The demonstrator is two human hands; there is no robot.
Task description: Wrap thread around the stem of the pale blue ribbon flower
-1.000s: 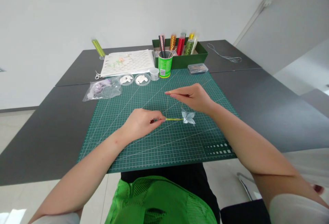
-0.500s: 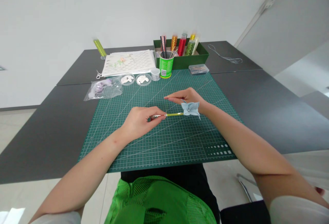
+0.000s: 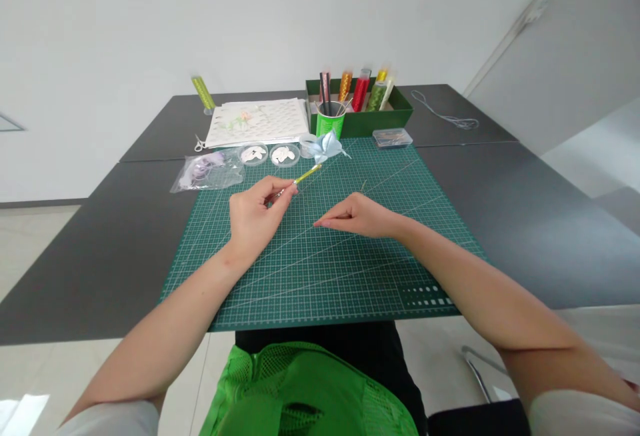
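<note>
My left hand (image 3: 260, 213) is closed in a pinch around the stem of a light blue artificial flower (image 3: 327, 147). The stem (image 3: 307, 175) is wrapped in shiny yellow-green thread and tilts up to the right, with the blossom at its far end. Lower and to the right, my right hand (image 3: 357, 215) is closed, thumb and fingertips pressed together. A thin yellow-green strand of thread (image 3: 364, 185) shows just behind its knuckles; what lies between the fingertips is very fine and hard to see. Both hands are above the green cutting mat (image 3: 300, 289).
Behind the mat stand a green can of tools (image 3: 329, 124) and a green box (image 3: 385, 119) with thread spools. Two dishes of white pieces (image 3: 285, 155), a plastic bag (image 3: 207, 171), white sheets (image 3: 257, 123) and scissors (image 3: 199, 143) lie left. A clear case (image 3: 393, 138) lies right.
My left hand has moved left and away from me, tilting the flower up from level. My right hand has come nearer to me, away from the blossom, still pinched.
</note>
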